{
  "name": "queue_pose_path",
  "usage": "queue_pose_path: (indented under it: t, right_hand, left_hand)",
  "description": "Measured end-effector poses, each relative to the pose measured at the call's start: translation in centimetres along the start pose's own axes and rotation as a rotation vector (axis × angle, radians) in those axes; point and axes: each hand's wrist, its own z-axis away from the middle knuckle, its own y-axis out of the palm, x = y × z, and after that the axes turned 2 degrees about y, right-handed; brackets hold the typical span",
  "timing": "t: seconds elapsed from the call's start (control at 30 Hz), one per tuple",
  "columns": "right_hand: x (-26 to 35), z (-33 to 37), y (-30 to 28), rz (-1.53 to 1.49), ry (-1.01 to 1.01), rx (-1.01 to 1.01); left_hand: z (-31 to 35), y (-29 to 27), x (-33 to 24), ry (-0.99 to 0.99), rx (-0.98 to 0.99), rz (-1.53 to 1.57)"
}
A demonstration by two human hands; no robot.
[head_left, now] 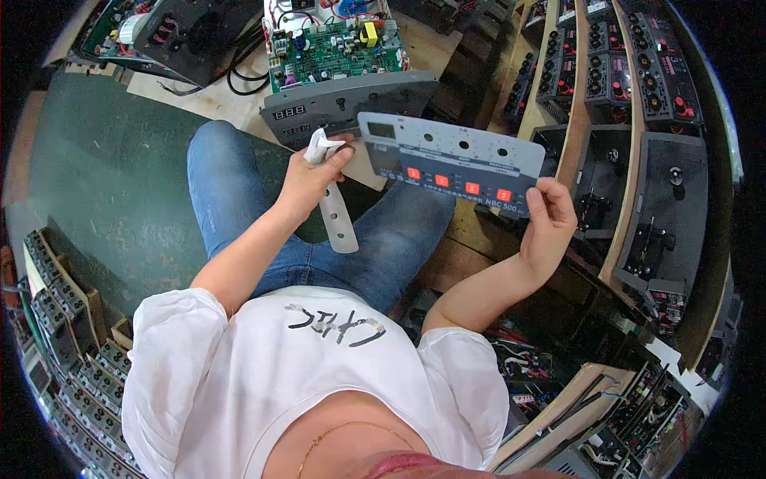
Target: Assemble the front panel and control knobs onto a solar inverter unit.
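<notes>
In my right hand (552,219) is a flat grey and dark-blue panel sticker (455,160), pinched at its lower right corner. It has a small window, round holes and a row of red squares, and it is held up tilted, higher on the left. My left hand (313,180) is closed on a white strip of backing paper (338,219), whose holed lower end hangs over my lap and whose top end curls above my fingers. Just beyond stands a dark grey front panel (319,104) with two digit displays, partly covered by the sticker.
Behind the front panel sits a green circuit board (335,52). Another opened unit (175,36) stands at the far left with black cables (243,72) beside it. Wooden shelves (638,104) of panels and housings line the right. Rows of small dark panels (88,387) fill the lower left.
</notes>
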Motion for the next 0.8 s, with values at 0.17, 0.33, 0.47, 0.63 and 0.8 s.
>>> queue_pose_path:
  t: [0.17, 0.33, 0.47, 0.63, 0.8]
  right_hand:
    - [-0.6, 0.6, -0.5, -0.037, 0.009, -0.018]
    - [-2.4, 0.3, -0.1, -0.061, 0.022, -0.017]
    - [-5.0, -0.2, 2.2, 0.016, 0.151, -0.122]
    - [-7.7, 0.4, 6.2, -0.002, 0.128, -0.135]
    - [-8.4, 0.9, 8.2, -0.069, 0.106, -0.163]
  left_hand:
    - [-0.6, 0.9, 0.4, -0.081, -0.003, -0.025]
    - [0.3, -0.1, 0.5, 0.070, -0.043, 0.008]
    - [1.2, -1.7, 0.2, 0.355, -0.078, -0.131]
    - [2.3, -3.4, -0.7, 0.508, -0.222, -0.364]
    - [3.2, -4.9, -1.4, 0.499, -0.327, -0.341]
